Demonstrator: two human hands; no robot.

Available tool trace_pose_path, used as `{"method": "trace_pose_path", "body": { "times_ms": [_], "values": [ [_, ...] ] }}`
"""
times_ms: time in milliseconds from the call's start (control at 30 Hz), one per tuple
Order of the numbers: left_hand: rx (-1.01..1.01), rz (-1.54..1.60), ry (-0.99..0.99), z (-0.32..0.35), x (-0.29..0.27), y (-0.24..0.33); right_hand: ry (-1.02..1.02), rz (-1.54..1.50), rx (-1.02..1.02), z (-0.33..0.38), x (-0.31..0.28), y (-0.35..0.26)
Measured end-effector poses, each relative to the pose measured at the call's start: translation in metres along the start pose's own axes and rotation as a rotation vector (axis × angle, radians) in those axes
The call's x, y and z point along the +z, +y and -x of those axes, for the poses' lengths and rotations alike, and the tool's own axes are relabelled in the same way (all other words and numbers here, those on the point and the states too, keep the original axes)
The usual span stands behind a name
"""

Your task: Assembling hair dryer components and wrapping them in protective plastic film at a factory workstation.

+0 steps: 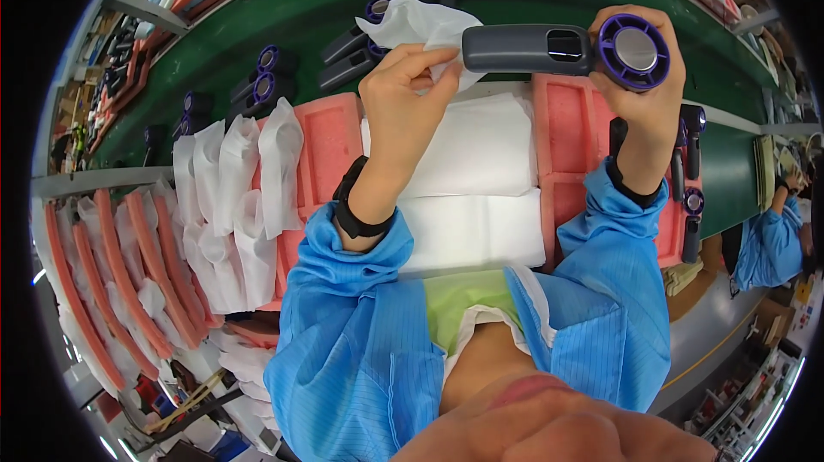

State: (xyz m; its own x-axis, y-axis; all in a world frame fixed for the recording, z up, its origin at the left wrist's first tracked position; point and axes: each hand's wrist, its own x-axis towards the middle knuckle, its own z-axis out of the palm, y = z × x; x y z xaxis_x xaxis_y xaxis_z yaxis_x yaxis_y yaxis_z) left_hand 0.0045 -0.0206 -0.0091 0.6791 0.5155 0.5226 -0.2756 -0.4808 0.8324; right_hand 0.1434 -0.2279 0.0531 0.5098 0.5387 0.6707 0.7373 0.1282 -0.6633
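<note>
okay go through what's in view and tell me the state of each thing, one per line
Fan: lifted, lying sideways, held at its purple ring head.
Right hand: gripping the fan's head.
Left hand: pinching a white cloth against the fan's handle end.
Cloth: crumpled, off the table.
Belt fans: lying flat on the green belt.
Pink trays: flat on the bench, partly covered by white sheets.

Packaging stuff only: left of the left hand there's a row of soft white pouches draped over pink foam trays. Right under both hands sits a flat stack of white sheets. Below the right hand is another pink foam tray. No labels, signs or screens I can make out.
</note>
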Motion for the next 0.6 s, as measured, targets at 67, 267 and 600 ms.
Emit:
{"method": "trace_pose_path", "body": {
  "times_ms": [67,267,600],
  "values": [
    [0.017,0.001,0.007,-0.001,0.000,-0.003,0.006,0.005,0.012,0.000,0.010,-0.002],
    [-0.033,0.015,0.057,-0.004,-0.004,-0.005,-0.014,0.012,-0.181,0.003,0.050,-0.007],
    [-0.177,0.441,0.195,-0.013,-0.017,-0.003,-0.056,0.181,-0.395,0.011,0.077,-0.003]
  ]
}}
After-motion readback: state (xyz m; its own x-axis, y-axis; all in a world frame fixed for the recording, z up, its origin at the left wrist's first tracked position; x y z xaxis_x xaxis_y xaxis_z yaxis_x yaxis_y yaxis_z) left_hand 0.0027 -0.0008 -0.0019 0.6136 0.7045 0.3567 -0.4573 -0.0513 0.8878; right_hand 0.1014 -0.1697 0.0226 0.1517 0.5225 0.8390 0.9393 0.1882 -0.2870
